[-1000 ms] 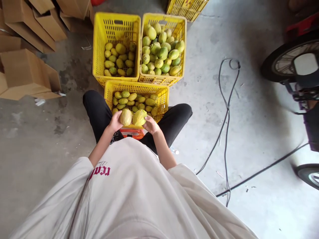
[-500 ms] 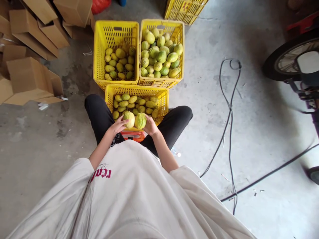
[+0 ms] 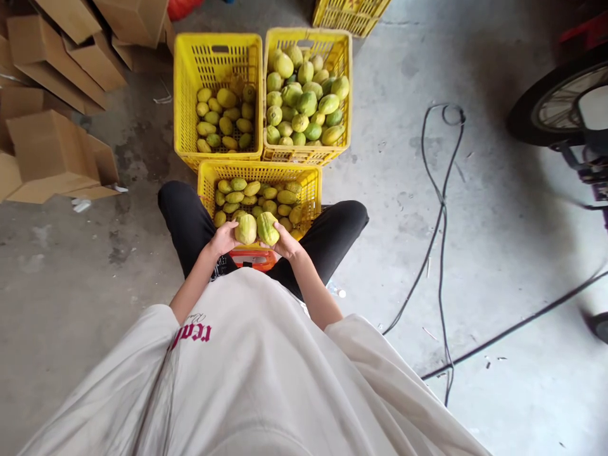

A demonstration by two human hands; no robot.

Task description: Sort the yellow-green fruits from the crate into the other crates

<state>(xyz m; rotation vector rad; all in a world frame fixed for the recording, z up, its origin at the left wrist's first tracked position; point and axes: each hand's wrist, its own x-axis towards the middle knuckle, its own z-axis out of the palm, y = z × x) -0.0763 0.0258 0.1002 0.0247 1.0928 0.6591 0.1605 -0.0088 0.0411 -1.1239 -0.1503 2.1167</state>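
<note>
I sit with my knees on either side of a yellow crate [image 3: 209,183] that holds several yellow-green fruits. My left hand [image 3: 222,239] is closed round one yellow-green fruit [image 3: 246,229] over the crate's near edge. My right hand [image 3: 287,242] grips a second fruit [image 3: 268,228] right beside the first, the two fruits touching. Both hands hover just above an orange stool edge [image 3: 253,256] between my legs.
Two more yellow crates stand behind: the left one [image 3: 186,95] partly filled, the right one [image 3: 348,82] heaped with fruit. Cardboard boxes [image 3: 47,145] lie at the left. Black cables [image 3: 439,209] run across the concrete floor at the right, near a motorbike wheel [image 3: 555,107].
Both hands have turned the two fruits and kept them together over the near crate's edge. The view has shifted slightly.
</note>
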